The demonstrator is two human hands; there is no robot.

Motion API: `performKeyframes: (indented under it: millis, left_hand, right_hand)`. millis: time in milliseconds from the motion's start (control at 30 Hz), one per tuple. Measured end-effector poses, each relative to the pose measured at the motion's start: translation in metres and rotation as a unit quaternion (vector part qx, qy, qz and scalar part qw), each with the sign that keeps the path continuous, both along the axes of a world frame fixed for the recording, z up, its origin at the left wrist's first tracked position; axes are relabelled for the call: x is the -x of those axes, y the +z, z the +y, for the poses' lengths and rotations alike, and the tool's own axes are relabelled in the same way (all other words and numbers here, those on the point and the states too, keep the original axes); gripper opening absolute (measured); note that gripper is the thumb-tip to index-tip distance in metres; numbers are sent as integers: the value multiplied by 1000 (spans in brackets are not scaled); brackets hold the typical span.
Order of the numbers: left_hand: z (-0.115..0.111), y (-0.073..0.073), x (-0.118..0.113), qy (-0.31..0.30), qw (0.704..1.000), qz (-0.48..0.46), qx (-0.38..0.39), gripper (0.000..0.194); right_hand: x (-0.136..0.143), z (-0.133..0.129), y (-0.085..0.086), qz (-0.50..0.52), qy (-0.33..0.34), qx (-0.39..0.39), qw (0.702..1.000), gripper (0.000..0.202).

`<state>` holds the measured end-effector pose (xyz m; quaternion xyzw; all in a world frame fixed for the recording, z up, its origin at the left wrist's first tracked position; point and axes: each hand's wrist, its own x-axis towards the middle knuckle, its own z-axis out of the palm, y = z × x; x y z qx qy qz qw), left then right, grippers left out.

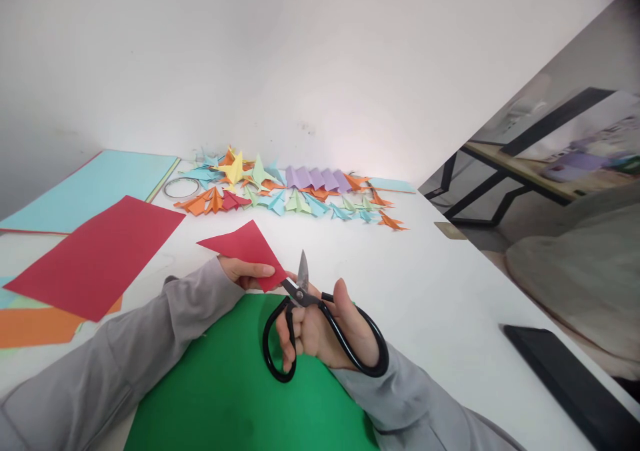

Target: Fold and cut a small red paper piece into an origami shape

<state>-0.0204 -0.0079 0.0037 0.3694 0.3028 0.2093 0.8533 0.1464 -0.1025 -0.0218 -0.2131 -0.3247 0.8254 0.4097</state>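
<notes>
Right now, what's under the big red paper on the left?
Orange paper, a big light blue sheet and light green paper poke out from under the big red paper. The rest is covered, so I can't see it.

Wall (320,57): up it rose ahead of me, plain white, with small smudges (306,129) low down!
My table (440,317): white-topped, it ran right to the wall.
Far desk (525,167): off to my right stood a wood-toned top on black, angled legs (475,197)!
Floor (483,237): grey, it showed beneath.
Light: soft, it brightened the wall's lower middle.
</notes>
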Motion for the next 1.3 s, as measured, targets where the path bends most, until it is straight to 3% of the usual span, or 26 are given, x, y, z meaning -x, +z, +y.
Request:
performKeyframes:
  millis: [300, 667, 1033, 1300]
  left_hand:
    - [-1, 2, 0, 6, 1000, -4, 6, 8]
    - [3, -7, 1, 29, 999, 10, -32, 13]
    - [4, -13, 0, 78, 997, 16, 6, 20]
    - [3, -12, 1, 66, 998, 13, -6, 21]
  right_hand:
    - [-1, 0, 1, 6, 10, 3, 1000, 80]
    - [0, -2, 8, -9, -2, 10, 1000, 85]
    - [-3, 1, 5, 29, 12, 5, 999, 79]
    - [-7, 2, 3, 18, 39, -4, 999, 80]
